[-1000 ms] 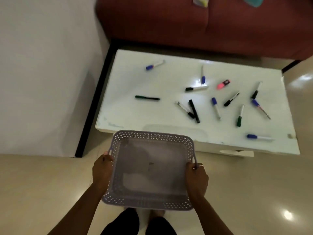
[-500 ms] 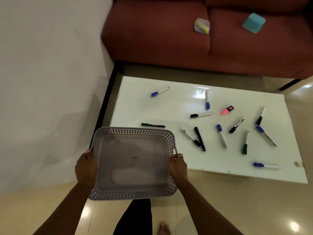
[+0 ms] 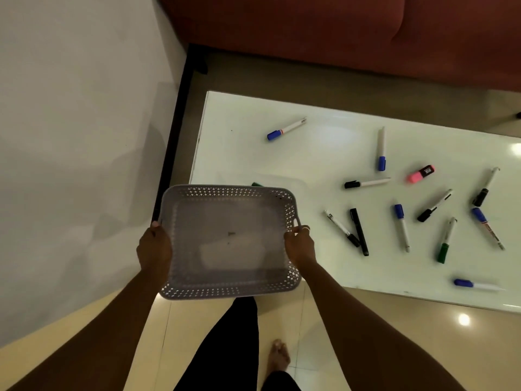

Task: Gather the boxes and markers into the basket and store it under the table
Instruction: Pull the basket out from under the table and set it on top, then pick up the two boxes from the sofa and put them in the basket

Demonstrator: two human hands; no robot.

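Grey perforated basket (image 3: 229, 241) held between both hands: left hand (image 3: 154, 249) grips its left rim, right hand (image 3: 299, 244) grips its right handle. The basket overlaps the near-left corner of the white table (image 3: 248, 153); markers (image 3: 358, 231) lie scattered to its right.

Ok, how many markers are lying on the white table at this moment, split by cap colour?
Blue markers: 5
Black markers: 5
Green markers: 2, one mostly hidden behind the basket
Pink highlighter: 1
Total: 13
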